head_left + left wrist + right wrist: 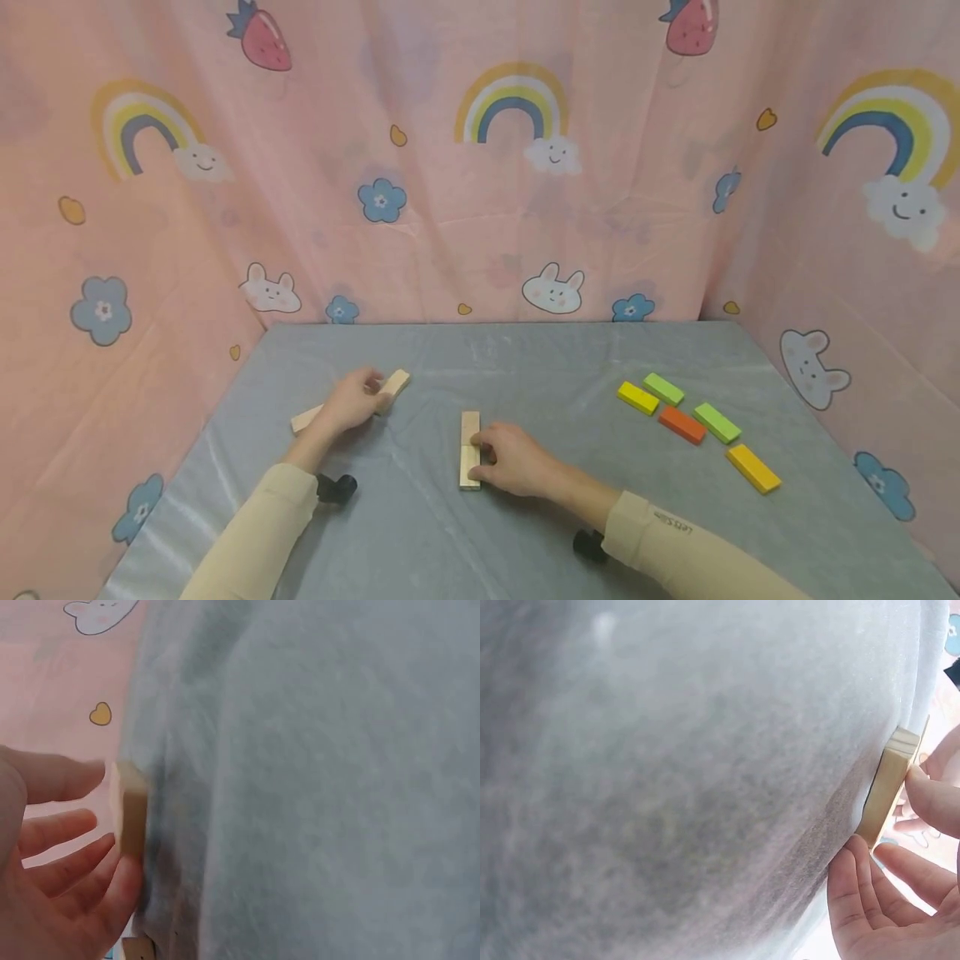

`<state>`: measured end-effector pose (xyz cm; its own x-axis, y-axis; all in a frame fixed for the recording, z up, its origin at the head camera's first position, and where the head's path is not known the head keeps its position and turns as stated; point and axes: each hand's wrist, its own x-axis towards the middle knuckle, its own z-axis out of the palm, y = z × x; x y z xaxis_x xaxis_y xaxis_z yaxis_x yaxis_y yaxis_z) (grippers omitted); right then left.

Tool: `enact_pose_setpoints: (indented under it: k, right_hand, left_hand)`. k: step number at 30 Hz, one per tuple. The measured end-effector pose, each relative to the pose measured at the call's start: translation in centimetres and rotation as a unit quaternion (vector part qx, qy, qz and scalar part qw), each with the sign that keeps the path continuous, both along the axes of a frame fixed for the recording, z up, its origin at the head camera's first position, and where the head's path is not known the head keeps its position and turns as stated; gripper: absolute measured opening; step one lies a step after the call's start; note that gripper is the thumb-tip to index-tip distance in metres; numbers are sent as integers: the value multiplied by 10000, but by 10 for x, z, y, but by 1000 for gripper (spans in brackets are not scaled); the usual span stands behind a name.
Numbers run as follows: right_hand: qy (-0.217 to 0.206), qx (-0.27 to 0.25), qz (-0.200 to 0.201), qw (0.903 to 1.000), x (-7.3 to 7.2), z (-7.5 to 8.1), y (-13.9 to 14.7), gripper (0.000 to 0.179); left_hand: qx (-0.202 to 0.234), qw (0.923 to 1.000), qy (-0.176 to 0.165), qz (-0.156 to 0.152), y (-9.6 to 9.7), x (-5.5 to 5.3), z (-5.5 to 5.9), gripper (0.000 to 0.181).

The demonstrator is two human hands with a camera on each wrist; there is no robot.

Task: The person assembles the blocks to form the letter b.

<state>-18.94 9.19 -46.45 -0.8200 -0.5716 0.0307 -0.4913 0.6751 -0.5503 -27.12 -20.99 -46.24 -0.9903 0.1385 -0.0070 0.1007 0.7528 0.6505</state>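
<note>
In the head view, my left hand (356,400) is at a plain wooden block (395,385) on the table's left side. The left wrist view shows a gap between the thumb and this block (133,814); the fingers are loosely bent beside it. A second plain block (305,419) lies partly hidden behind that hand. Near the middle, two plain blocks (470,425) lie end to end in a straight line. My right hand (517,460) holds the nearer one (469,481), thumb and fingertips on it. The right wrist view shows the block (887,787) between thumb and fingers.
Several coloured blocks lie flat at the right: yellow (637,398), two green including one green block (663,389), red-orange (682,425) and orange-yellow (753,468). A grey cloth (420,533) covers the table. Pink printed curtains (465,233) stand behind and at both sides.
</note>
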Motion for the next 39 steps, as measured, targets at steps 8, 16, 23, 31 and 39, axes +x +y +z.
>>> enact_pose_setpoints:
  k: [8, 16, 23, 31, 39]
  right_hand:
    - [12, -2, -56, 10000, 1, 0, 0, 43]
    - [62, -56, -52, 10000, 0, 1, 0, 43]
    - [19, -38, -63, 10000, 1, 0, -1, 44]
    - [-37, -18, -109, 9999, 1, -1, -1, 44]
    - [-89, -60, -54, 9999, -1, -1, 1, 43]
  left_hand:
    - [195, 9967, -587, -532, 5, -1, 5, 70]
    - [-19, 9947, -541, -876, 6, -10, 5, 88]
    - [-96, 9947, -552, -857, 5, -17, 1, 94]
    - [-234, 9953, -577, -747, 10, -17, 2, 98]
    - [-475, 9949, -289, -844, 21, -15, 6, 92]
